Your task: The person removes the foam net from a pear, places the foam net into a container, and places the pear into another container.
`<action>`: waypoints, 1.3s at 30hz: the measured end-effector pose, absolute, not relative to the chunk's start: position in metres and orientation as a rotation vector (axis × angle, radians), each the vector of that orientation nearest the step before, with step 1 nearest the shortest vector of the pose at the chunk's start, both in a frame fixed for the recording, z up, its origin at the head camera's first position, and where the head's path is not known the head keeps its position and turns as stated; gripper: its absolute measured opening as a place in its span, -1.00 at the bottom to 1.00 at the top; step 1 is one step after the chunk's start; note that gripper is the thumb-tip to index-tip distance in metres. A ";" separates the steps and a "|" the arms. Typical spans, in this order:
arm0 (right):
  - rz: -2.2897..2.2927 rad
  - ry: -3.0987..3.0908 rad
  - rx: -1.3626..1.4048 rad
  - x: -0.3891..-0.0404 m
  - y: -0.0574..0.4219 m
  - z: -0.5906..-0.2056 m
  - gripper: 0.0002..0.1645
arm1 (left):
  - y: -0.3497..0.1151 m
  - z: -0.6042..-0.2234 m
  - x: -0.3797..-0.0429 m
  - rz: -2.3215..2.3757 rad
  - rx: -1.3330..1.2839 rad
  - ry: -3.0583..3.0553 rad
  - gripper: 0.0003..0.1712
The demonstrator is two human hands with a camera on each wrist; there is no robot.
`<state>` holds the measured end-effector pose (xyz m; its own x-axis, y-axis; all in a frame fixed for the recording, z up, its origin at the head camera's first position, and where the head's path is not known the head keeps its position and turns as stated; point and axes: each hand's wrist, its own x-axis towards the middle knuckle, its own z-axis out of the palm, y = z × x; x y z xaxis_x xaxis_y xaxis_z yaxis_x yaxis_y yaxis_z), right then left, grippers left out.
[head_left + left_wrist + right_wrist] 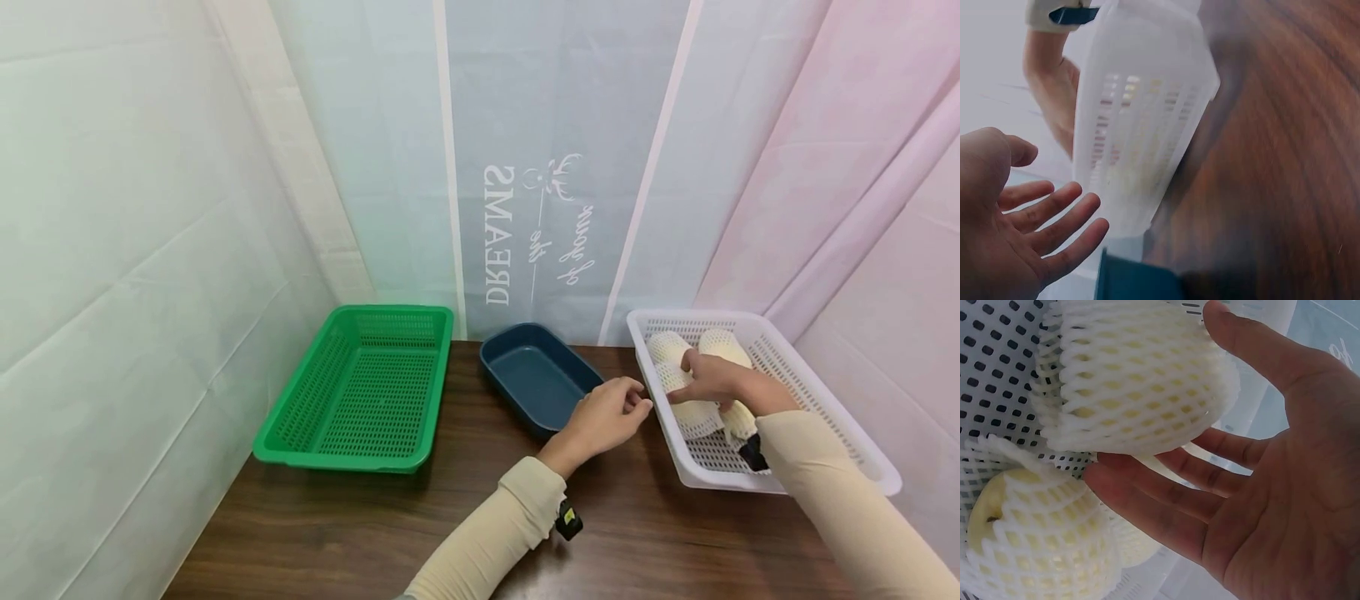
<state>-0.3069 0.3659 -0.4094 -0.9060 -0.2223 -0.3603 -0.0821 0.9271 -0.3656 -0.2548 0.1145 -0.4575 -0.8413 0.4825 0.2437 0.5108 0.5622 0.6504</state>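
My right hand (716,383) reaches into the white basket (693,475). Its thumb and fingers lie on opposite sides of a pale yellow fruit in a white foam net (1141,381), and the palm stands off from it. Below the fingers in the right wrist view is another netted fruit (1054,544), its stem end showing. My left hand (607,412) hovers beside the basket's left wall, near the blue tray (536,392), with nothing in it. Its fingers are spread and slightly bent in the left wrist view. My right hand partly hides the fruits in the head view.
A green basket (431,417) stands at the left of the brown wooden table (360,533). The blue tray sits between it and the white basket. A printed curtain (555,100) hangs close behind all three, and pale sheets (112,250) close off both sides.
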 end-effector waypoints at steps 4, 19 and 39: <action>-0.470 2.689 -0.208 -0.306 0.363 -0.409 -0.06 | 0.123 -0.459 -0.250 -1.179 -0.844 -2.773 -0.58; -0.472 2.648 -0.136 -0.304 0.361 -0.413 0.01 | 0.141 -0.462 -0.240 -1.285 -0.731 -2.804 -0.65; -0.514 2.588 -0.105 -0.305 0.361 -0.420 0.21 | 0.160 -0.454 -0.231 -2.014 -0.377 -2.697 -0.84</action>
<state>-0.3052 0.3613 -0.4195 -0.8743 -0.1668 -0.4557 0.0200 0.9258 -0.3774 -0.2306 0.1600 -0.4537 -0.9456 0.3192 -0.0635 0.0297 0.2790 0.9598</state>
